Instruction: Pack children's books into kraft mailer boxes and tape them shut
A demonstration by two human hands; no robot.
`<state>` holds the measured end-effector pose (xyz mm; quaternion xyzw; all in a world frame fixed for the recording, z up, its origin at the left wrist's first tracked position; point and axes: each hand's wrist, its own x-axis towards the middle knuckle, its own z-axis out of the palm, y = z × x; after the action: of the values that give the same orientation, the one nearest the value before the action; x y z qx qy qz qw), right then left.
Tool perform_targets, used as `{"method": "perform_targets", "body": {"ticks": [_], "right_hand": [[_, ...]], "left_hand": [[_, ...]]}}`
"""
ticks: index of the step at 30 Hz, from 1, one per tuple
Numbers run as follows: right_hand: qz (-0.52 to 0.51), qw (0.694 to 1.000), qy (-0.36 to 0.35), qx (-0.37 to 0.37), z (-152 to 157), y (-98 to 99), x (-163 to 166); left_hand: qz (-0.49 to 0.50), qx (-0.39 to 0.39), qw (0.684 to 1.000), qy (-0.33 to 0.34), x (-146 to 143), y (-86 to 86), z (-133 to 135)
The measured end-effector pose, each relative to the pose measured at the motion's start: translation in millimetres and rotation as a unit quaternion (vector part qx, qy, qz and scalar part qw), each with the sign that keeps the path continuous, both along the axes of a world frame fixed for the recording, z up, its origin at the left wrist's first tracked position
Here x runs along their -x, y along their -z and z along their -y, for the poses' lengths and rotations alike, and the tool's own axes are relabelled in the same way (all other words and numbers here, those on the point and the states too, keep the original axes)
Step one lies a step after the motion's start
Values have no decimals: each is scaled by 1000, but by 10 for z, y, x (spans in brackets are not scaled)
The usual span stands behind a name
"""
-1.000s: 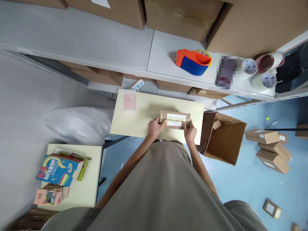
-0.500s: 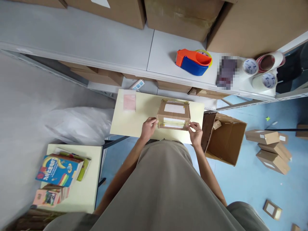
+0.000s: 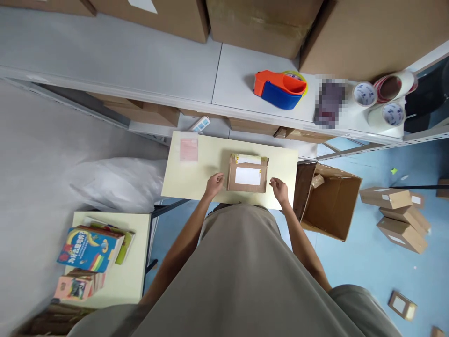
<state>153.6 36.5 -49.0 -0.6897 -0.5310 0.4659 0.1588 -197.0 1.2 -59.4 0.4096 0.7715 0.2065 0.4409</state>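
A small brown cardboard box (image 3: 247,187) rests on the pale yellow tabletop (image 3: 206,182) in front of me. White labels show on its upper side and far edge, with shiny tape along that far edge. To the left of the box is my left hand (image 3: 213,185), empty, its fingers loosely bent and a small gap between it and the carton. My right hand (image 3: 279,190) hovers off the box's right end, likewise holding nothing, thumb and fingers slightly parted. A pink slip (image 3: 189,150) lies at the table's far left corner.
Above the table, a grey shelf (image 3: 157,61) bears an orange-and-blue tape dispenser (image 3: 280,90), tape rolls (image 3: 386,114) and large cartons. An open carton (image 3: 328,201) stands to the right. Books (image 3: 93,248) lie on a side table at left; small boxes (image 3: 403,229) sit on the blue floor.
Both hands have let go of the box and drawn slightly away from its ends. The box has turned over toward me, so a labelled side now faces up.
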Motion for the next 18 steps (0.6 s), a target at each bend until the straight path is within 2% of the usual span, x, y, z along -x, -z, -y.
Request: {"method": "perform_targets", "body": {"ticks": [4,7,11,14,16,18], "right_hand": [[-42,998,-17,-41,-178,30,81],[-59,996,-30,-58,-177,-15,146],[-84,991,-19,-101,-103,-195,96],[-113,988,-3,-109,-60,-352,3],[-133,985,-4,-106,-35,-396,-44],[-146,985,-16,-96,-4,-362,-69]], "left_hand": [[72,-28,996,-45,-87,-26,-259],[85,-42,994,-60,-172,-74,-297],[108,-97,986,-78,-197,-188,-191],[126,-139,980,-64,-207,-294,-76],[112,-151,981,-51,-240,-333,-2],[89,-142,985,-47,-296,-318,64]]}}
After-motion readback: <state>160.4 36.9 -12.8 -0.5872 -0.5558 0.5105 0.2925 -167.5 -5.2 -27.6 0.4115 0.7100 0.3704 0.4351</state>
